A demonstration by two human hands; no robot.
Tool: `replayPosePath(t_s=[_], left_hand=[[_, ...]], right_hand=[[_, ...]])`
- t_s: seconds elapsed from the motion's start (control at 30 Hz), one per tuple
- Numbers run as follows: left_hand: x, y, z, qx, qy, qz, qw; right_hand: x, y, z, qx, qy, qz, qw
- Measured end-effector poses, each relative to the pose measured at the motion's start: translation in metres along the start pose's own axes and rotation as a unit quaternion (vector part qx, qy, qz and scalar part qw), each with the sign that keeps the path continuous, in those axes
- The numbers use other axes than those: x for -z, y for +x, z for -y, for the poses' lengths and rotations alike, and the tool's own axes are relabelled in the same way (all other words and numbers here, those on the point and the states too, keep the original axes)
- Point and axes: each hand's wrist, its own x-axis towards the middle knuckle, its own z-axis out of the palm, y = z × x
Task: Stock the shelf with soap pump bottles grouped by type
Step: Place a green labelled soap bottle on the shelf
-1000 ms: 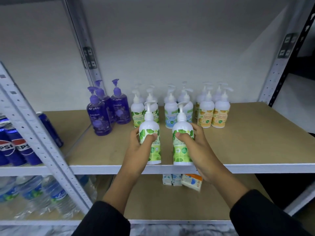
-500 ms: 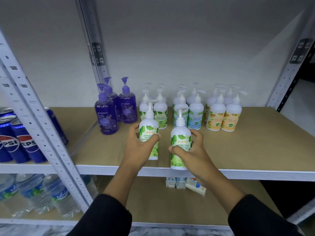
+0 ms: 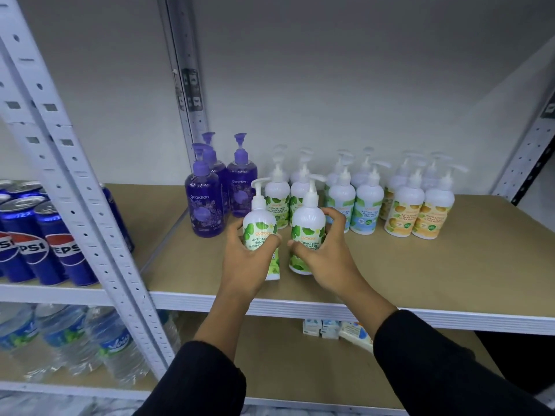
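My left hand (image 3: 244,261) is wrapped around one green-leaf soap bottle (image 3: 259,219), thumb across its label. My right hand (image 3: 329,255) grips a second green-leaf bottle (image 3: 308,219) the same way. The two stand upright, close side by side, toward the front of the brown shelf board (image 3: 435,274). Their bases are down at the board, though I cannot tell if they rest on it.

Directly behind them stands the matching green-label group (image 3: 277,202) at the back, its front bottles partly hidden by the two I hold. To its left are three purple pump bottles (image 3: 207,205). To its right come the blue-label bottles (image 3: 368,207), then the orange-label bottles (image 3: 404,213), each kind in its own cluster.

A white perforated upright (image 3: 75,190) slants across the left and splits this bay from the next one, where blue Pepsi cans (image 3: 64,253) stand in a row. Below those, clear water bottles (image 3: 115,348) sit on the lower shelf. Under my right wrist, on the lower board, lie a few small boxes (image 3: 322,327) — their print is too small to read. My black sleeves (image 3: 435,370) fill the bottom of the view.
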Motion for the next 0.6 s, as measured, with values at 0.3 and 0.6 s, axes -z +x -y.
replayPosePath(t_s=[0.3, 0.6], left_hand=[[-0.003, -0.001, 0.005, -0.001, 0.009, 0.020, 1.000], [-0.004, 0.000, 0.011, 0.023, 0.011, 0.002, 1.000]], right_hand=[[-0.007, -0.012, -0.023, 0.031, -0.012, -0.038, 0.999], [-0.010, -0.012, -0.034, 0.063, -0.084, -0.066, 0.992]])
